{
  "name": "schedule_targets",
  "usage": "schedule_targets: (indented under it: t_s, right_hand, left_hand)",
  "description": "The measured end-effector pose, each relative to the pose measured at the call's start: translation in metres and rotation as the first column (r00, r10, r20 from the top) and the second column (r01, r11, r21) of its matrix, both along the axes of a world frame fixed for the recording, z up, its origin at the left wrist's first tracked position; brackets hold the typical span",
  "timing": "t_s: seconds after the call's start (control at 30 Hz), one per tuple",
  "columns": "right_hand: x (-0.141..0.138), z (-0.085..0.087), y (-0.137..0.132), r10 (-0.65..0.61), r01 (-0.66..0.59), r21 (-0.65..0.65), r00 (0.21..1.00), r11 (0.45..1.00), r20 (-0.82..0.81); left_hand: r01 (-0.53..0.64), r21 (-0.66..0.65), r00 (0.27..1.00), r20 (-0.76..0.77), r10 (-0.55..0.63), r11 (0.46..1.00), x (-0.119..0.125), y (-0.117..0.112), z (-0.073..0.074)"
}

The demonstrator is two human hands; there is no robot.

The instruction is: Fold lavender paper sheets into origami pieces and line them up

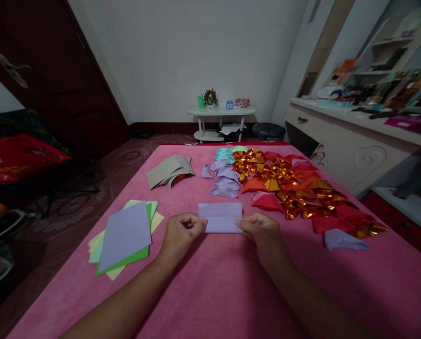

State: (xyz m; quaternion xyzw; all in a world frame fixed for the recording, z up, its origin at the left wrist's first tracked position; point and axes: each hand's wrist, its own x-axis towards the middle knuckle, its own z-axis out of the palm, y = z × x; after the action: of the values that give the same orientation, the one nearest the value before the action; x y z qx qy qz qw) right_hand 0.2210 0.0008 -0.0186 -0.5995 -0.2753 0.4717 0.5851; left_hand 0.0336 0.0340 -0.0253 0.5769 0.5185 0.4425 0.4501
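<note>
A folded lavender paper sheet (220, 216) lies on the pink table cover (210, 292) in front of me. My left hand (180, 233) is curled, its fingers pinching the sheet's left edge. On the other side, my right hand (261, 230) pinches the sheet's right edge with thumb and fingers closed on it. Both forearms reach in from the near edge of the table.
A stack of lavender, green and yellow sheets (125, 238) lies at the left. Grey cards (170, 170) sit further back. Folded lavender pieces (224, 181), red and gold foil folded pieces (295, 188) and one lavender piece (342, 239) spread to the right. A white dresser (354, 141) stands right.
</note>
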Motion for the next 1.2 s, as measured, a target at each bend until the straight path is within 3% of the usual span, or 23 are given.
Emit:
schedule_targets:
  t_s: [0.33, 0.47, 0.6, 0.73, 0.9, 1.07, 1.2]
  right_hand:
    - [0.001, -0.009, 0.007, 0.036, -0.054, 0.096, 0.982, 0.994, 0.184]
    - [0.002, -0.021, 0.014, 0.060, -0.086, 0.098, 0.968, 0.992, 0.243]
    - [0.001, -0.029, 0.019, 0.070, -0.112, 0.121, 0.948, 0.986, 0.311]
    - [0.002, -0.025, 0.020, 0.080, -0.123, 0.080, 0.909, 0.989, 0.408]
    - [0.006, -0.017, 0.019, 0.114, -0.159, 0.054, 0.869, 0.986, 0.482]
    - [0.006, -0.022, 0.022, 0.120, -0.165, 0.043, 0.851, 0.985, 0.512]
    - [0.005, -0.028, 0.025, 0.105, -0.153, 0.047, 0.841, 0.987, 0.531]
  left_hand:
    - [0.024, -0.002, 1.000, 0.007, -0.024, 1.000, -0.001, 0.002, -0.004]
    - [0.069, 0.100, 0.987, -0.148, -0.054, 0.993, -0.002, 0.002, -0.008]
    - [0.111, 0.162, 0.916, -0.400, -0.038, 0.981, -0.004, 0.002, -0.008]
    - [0.153, 0.220, 0.811, -0.585, 0.004, 0.963, -0.007, 0.002, -0.002]
    - [0.258, 0.450, 0.713, -0.686, 0.146, 0.855, -0.006, -0.003, 0.007]
    - [0.575, 0.326, 0.632, -0.759, -0.154, 0.751, -0.001, 0.000, 0.002]
    - [0.580, 0.265, 0.667, -0.697, -0.262, 0.770, 0.009, 0.008, -0.003]
